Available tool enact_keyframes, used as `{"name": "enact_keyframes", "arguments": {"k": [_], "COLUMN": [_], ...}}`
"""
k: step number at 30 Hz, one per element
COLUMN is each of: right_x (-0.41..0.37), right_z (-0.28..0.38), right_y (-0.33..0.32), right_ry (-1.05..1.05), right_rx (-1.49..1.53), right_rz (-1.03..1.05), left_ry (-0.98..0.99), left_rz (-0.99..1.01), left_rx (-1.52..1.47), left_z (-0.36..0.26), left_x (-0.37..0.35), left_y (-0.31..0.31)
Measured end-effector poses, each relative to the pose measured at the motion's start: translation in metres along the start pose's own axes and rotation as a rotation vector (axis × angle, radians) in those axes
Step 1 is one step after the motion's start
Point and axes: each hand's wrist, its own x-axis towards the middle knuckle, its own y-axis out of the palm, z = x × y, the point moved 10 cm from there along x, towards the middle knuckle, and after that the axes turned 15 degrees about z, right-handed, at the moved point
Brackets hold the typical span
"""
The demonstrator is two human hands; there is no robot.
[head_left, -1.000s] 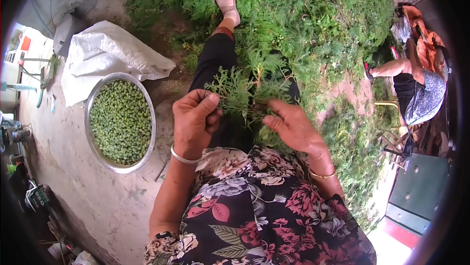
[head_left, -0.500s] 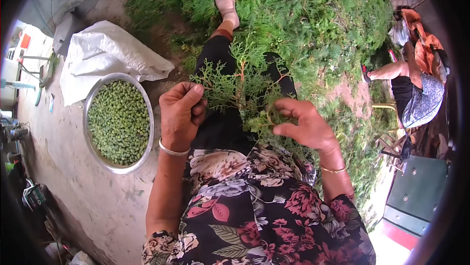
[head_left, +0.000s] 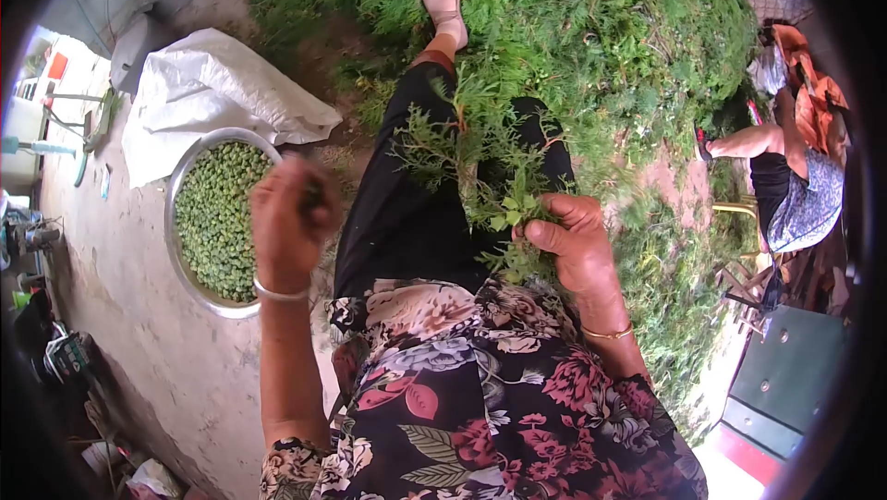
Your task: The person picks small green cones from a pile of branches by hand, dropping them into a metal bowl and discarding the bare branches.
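Observation:
My right hand is closed on a leafy arborvitae branch, gripping it near its lower end. The branch's flat green sprays reach up and left over my black-trousered legs. My left hand hovers at the right rim of a metal basin. Its fingers are curled and smeared by motion, so whatever is in them is hidden. Small round green cones fill the basin.
A white woven sack lies behind the basin on the concrete floor. Heaped green branches cover the ground ahead and to the right. Another person sits at the far right, near a dark green panel.
My left hand has moved left, away from the branch, to the basin's rim. My right hand still has the branch, and the whole view has shifted slightly.

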Motion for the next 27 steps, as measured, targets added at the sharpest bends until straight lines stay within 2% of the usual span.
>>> {"name": "enact_keyframes", "arguments": {"k": [4, 6, 8, 9, 11, 12, 14, 15, 17, 18, 20, 22, 24, 26, 27], "right_x": [0.002, 0.002, 0.0, -0.001, -0.003, -0.002, 0.003, 0.004, 0.004, 0.005, 0.005, 0.003, -0.002, 0.0, 0.002], "right_z": [0.001, 0.007, 0.01, 0.008, -0.007, -0.009, 0.003, 0.0, 0.002, 0.006, 0.008, 0.001, -0.008, -0.002, 0.003], "right_y": [0.01, 0.017, 0.022, 0.023, 0.018, 0.022, 0.03, 0.03, 0.034, 0.034, 0.033, 0.032, 0.025, 0.029, 0.032], "right_ry": [0.005, 0.024, 0.04, 0.088, 0.197, 0.195, 0.075, 0.074, 0.033, -0.006, 0.02, 0.047, 0.054, 0.042, 0.032], "right_rx": [-0.03, -0.033, -0.038, -0.08, -0.196, -0.193, -0.325, -0.498, -0.452, -0.408, -0.426, -0.444, -0.604, -0.587, -0.573], "right_rz": [0.072, 0.085, 0.088, 0.087, 0.072, 0.071, 0.046, 0.09, 0.072, 0.054, 0.07, 0.089, -0.004, 0.019, 0.043], "left_ry": [-0.279, -0.305, -0.244, -0.247, -0.128, -0.129, -0.048, -0.046, -0.083, -0.083, -0.258, -0.275, -0.286, -0.297, -0.286], "left_rz": [0.359, 0.431, 0.504, 0.512, 0.477, 0.478, 0.405, 0.405, 0.35, 0.349, 0.317, 0.311, 0.301, 0.201, 0.23], "left_rx": [-0.085, -0.224, -0.292, -0.292, 0.009, 0.012, 0.247, 0.249, 0.354, 0.353, 0.0, -0.099, -0.197, -0.313, -0.284], "left_z": [0.054, 0.08, 0.086, 0.087, 0.074, 0.077, 0.076, 0.075, 0.075, 0.07, 0.08, 0.089, 0.091, 0.089, 0.088], "left_x": [-0.018, -0.021, -0.021, -0.02, -0.015, -0.013, -0.008, -0.007, -0.005, -0.006, -0.01, -0.012, -0.013, -0.014, -0.013], "left_y": [0.092, 0.121, 0.138, 0.144, 0.145, 0.146, 0.14, 0.142, 0.138, 0.138, 0.134, 0.13, 0.127, 0.116, 0.115]}}
